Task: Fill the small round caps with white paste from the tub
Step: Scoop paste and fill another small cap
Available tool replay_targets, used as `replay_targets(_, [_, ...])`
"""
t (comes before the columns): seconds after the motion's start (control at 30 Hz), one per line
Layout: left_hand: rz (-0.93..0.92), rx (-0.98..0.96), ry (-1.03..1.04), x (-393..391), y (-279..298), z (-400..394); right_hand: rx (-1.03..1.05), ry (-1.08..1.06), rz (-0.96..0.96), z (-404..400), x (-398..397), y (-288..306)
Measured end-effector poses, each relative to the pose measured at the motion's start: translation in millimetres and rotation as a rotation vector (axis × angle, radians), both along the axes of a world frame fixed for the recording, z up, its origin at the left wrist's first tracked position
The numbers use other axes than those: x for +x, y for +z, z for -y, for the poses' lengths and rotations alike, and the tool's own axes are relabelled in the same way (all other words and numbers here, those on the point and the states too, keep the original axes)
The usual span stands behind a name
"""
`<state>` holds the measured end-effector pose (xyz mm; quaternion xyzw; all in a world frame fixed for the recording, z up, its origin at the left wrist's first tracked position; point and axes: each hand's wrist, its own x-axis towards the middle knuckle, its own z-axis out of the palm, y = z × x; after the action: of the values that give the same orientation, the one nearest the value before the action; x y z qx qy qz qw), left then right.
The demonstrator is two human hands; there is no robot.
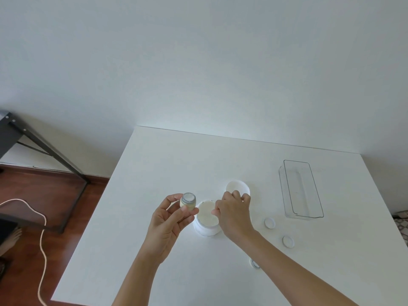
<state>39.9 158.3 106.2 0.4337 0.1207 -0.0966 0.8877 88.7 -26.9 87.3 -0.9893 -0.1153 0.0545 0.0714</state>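
From the head view I see my left hand (170, 219) pinching a small jar (187, 200) between thumb and fingers, raised just left of the tub (207, 219), its mouth showing white. My right hand (234, 212) hangs over the tub's right rim with fingers curled; I cannot tell whether it holds anything. The open tub stands on the table (154, 173), its lid (237, 187) just behind. Two caps (269, 223) (288, 241) lie to the right, a clear bin (301, 188) beyond them.

White wall (198, 51); wood floor (33, 195); white table (154, 173); dark metal frame (44, 144) at L.
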Motion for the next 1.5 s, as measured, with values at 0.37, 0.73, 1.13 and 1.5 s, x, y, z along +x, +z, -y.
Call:
replay_targets(0.37, [0.043, 0.127, -0.019, 0.1, -2.4, 2.1, 0.373, -0.5, -0.23, 29.2, 2.1, 12.6])
replay_targets(0.73, [0.035, 0.131, -0.027, 1.3, -0.7, 7.8, 0.8, -0.709, -0.402, 57.8, -1.6, 48.0])
replay_targets(1.13, [0.065, 0.203, -0.115, 1.9, 0.5, 17.6, 1.011, -0.542, -0.164, 36.7, -19.0, 100.3])
replay_targets(1.5, [0.047, 0.126, -0.098, 4.0, 6.7, 22.2, 0.569, -0.087, 0.662, 20.2, -29.6, 93.4])
